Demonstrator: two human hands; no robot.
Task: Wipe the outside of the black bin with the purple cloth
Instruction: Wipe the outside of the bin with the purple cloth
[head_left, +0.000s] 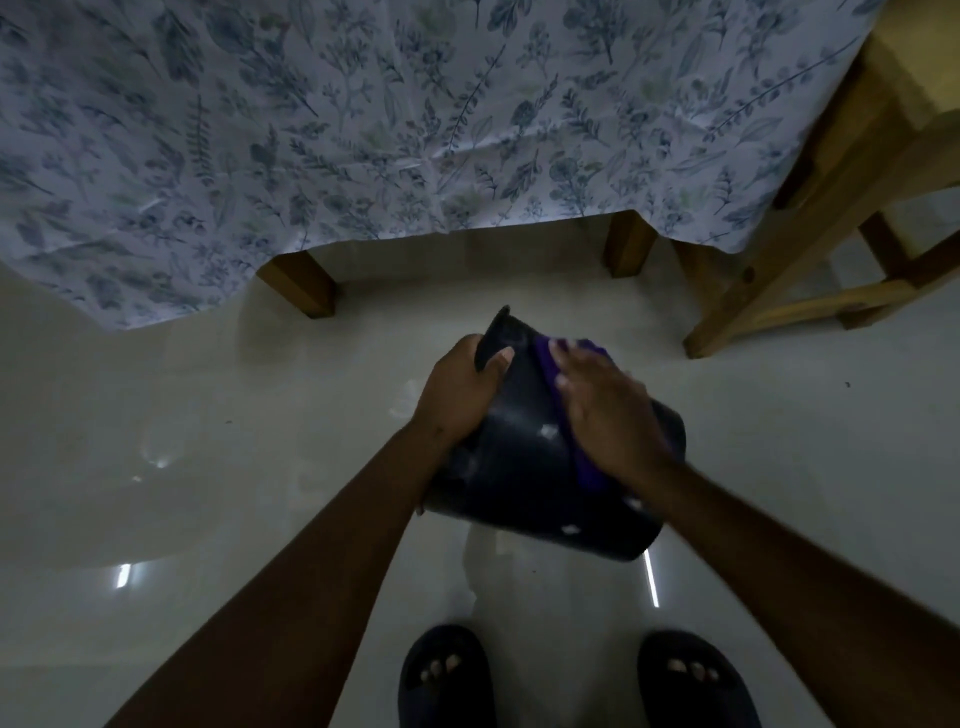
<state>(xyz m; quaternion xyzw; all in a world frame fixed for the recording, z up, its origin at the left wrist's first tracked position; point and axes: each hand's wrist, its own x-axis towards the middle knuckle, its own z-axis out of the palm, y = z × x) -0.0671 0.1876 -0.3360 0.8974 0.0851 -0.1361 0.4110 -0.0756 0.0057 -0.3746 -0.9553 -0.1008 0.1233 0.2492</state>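
Observation:
The black bin (524, 467) is held tilted above the floor, its rim pointing away from me toward the table. My left hand (460, 392) grips the bin's rim on the left, thumb over the edge. My right hand (605, 410) lies flat on the bin's upper side and presses the purple cloth (558, 400) against it. Only strips of the cloth show around the fingers and under the palm. The right hand is slightly blurred.
A table with wooden legs (306, 286) and a floral tablecloth (363, 130) stands just ahead. A wooden chair (800, 270) is at the right. The glossy pale floor (208, 467) spreads below. My two feet in dark slippers (447, 675) are at the bottom.

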